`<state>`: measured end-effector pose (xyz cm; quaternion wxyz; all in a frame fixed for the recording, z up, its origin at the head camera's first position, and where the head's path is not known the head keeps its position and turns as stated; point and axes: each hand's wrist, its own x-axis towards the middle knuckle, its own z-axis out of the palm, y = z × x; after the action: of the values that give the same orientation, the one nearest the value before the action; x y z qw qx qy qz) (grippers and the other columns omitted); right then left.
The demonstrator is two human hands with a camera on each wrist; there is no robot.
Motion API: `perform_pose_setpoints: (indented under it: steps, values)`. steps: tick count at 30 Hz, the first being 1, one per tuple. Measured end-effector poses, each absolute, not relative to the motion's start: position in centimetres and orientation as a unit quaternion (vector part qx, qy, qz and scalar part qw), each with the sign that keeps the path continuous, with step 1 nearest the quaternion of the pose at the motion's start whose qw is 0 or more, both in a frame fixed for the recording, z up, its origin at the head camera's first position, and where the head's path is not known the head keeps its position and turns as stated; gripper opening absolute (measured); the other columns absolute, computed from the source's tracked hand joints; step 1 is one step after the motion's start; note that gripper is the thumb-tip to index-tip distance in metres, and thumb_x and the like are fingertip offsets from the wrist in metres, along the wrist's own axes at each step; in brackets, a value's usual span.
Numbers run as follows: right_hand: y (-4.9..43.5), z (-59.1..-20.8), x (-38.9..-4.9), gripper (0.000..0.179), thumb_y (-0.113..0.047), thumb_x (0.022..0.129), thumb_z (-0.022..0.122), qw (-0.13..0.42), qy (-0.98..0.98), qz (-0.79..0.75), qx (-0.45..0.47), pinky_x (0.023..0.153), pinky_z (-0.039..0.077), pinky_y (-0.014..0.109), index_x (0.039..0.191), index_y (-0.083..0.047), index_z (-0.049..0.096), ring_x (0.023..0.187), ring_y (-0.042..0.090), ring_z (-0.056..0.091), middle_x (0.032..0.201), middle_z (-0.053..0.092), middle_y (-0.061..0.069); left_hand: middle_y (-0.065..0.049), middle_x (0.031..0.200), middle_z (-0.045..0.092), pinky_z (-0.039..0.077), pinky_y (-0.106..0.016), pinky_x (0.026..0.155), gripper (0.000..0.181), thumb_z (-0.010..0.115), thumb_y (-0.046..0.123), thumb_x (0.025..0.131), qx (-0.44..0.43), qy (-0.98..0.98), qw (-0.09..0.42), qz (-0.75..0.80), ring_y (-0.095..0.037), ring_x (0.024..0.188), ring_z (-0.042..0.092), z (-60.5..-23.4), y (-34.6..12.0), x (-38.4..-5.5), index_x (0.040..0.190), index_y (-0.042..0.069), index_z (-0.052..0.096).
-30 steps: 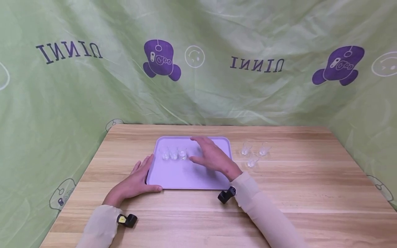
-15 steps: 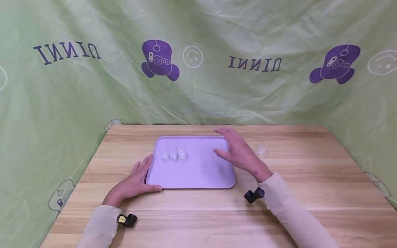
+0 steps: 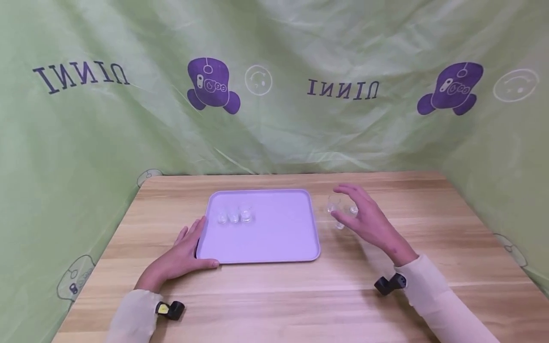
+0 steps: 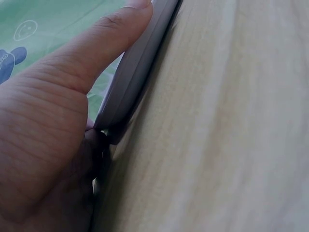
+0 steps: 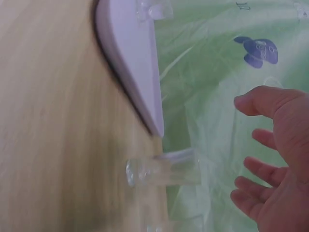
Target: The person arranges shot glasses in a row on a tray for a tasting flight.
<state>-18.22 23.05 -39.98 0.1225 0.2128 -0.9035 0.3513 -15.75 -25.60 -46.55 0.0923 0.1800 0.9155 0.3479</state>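
Observation:
A lilac tray [image 3: 274, 240] lies on the wooden table. Three small clear shot glasses [image 3: 246, 214] stand in a row on its left half. My left hand [image 3: 177, 259] rests against the tray's front left corner, thumb along the front edge and straight fingers along the left side. Right of the tray, my right hand [image 3: 366, 219] hovers with fingers spread over another group of glasses, nothing in its grasp. One glass [image 3: 333, 204] shows at its fingertips; two more are partly hidden behind the hand. In the right wrist view a glass [image 5: 164, 170] stands apart from the thumb.
The wooden table [image 3: 266, 305] reaches to a green curtain [image 3: 279, 138] with purple printed figures at the back and sides. Each sleeve carries a small black wrist camera [image 3: 390, 284].
My right hand has moved right, from over the tray to the glasses beside it. My left hand stays at the tray corner. The head view has shifted slightly.

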Motion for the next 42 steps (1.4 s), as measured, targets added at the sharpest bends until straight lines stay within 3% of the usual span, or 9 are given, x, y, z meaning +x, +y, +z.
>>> perform_pose_setpoints:
  steps: [6, 12, 18, 24, 42]
  values:
    - [24.2, -40.6, -17.9, 0.059, -0.026, 0.095, 0.078, 0.124, -0.899, 0.367, 0.202, 0.109, 0.037, 0.065, 0.145, -0.007, 0.054, 0.141, 0.036, 0.041, 0.152, 0.047, 0.013, -0.028, 0.168, 0.007, -0.007, -0.057, 0.122, 0.13, 0.086, 0.051, 0.08, 0.189, 0.914, 0.085, 0.35, -0.044, 0.154, -0.001, -46.4, -25.8, -15.8, 0.162, -0.005, 0.004]
    - [24.9, -41.6, -17.6, 0.059, -0.024, 0.095, 0.078, 0.112, -0.899, 0.373, 0.201, 0.103, 0.045, 0.06, 0.146, -0.006, 0.052, 0.128, 0.037, 0.051, 0.15, 0.048, 0.013, -0.029, 0.167, 0.006, -0.007, -0.059, 0.121, 0.129, 0.086, 0.052, 0.08, 0.185, 0.915, 0.087, 0.349, -0.045, 0.154, -0.001, -46.6, -25.7, -15.6, 0.162, -0.005, 0.004]
    - [25.1, -42.2, -17.5, 0.062, -0.02, 0.095, 0.077, 0.099, -0.896, 0.382, 0.205, 0.101, 0.048, 0.06, 0.148, -0.004, 0.049, 0.126, 0.045, 0.052, 0.15, 0.047, 0.017, -0.029, 0.167, 0.006, -0.006, -0.059, 0.121, 0.13, 0.086, 0.053, 0.079, 0.182, 0.917, 0.088, 0.345, -0.045, 0.154, -0.002, -46.6, -25.8, -15.6, 0.163, -0.004, 0.004]
    - [25.2, -42.5, -17.5, 0.062, -0.01, 0.094, 0.077, 0.067, -0.891, 0.402, 0.199, 0.102, 0.051, 0.055, 0.148, -0.002, 0.049, 0.127, 0.042, 0.056, 0.146, 0.051, 0.02, -0.029, 0.167, 0.005, -0.007, -0.058, 0.121, 0.13, 0.086, 0.052, 0.079, 0.182, 0.916, 0.089, 0.347, -0.044, 0.154, -0.002, -46.7, -25.8, -15.7, 0.163, -0.004, 0.004]
    - [25.6, -43.1, -17.8, 0.045, 0.0, 0.094, 0.074, 0.012, -0.893, 0.404, 0.199, 0.089, 0.059, 0.046, 0.135, 0.004, 0.059, 0.106, 0.036, 0.069, 0.128, 0.065, 0.022, -0.029, 0.168, 0.005, -0.006, -0.057, 0.122, 0.13, 0.085, 0.053, 0.08, 0.18, 0.916, 0.093, 0.345, -0.044, 0.154, -0.001, -46.5, -25.7, -15.6, 0.163, -0.003, 0.003]
